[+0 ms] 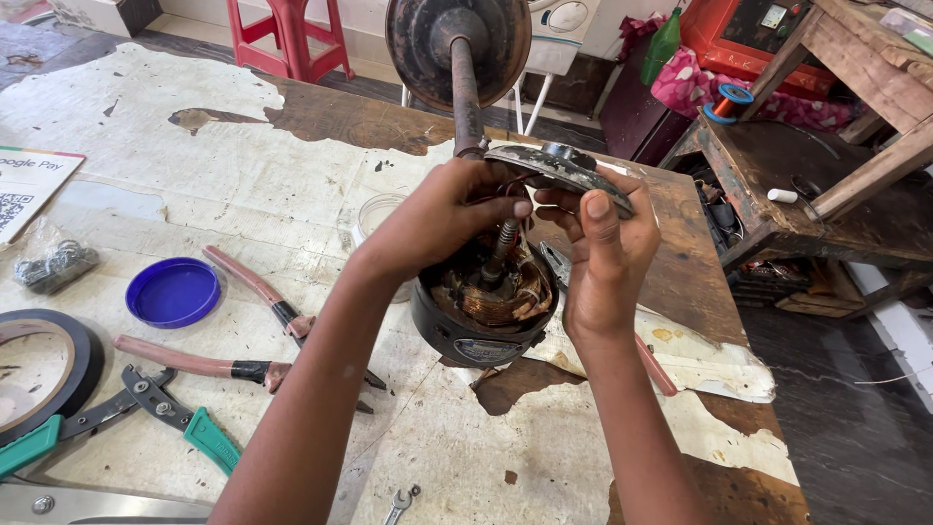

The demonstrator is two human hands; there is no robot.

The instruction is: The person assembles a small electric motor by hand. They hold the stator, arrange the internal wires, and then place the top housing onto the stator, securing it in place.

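On the peeling desk (243,175), both hands are pinching thin, easily torn wires at twelve o'clock of the heavy motor (483,309): left hand (442,219) fingers together, right hand (604,251) fingers clamped.

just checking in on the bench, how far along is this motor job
Done: the round black motor housing is open, copper windings exposed. In hand: the left hand and right hand pinch thin wires under the lifted dark metal end cover. Left: the cover is not seated; pink-handled pliers lie unused.
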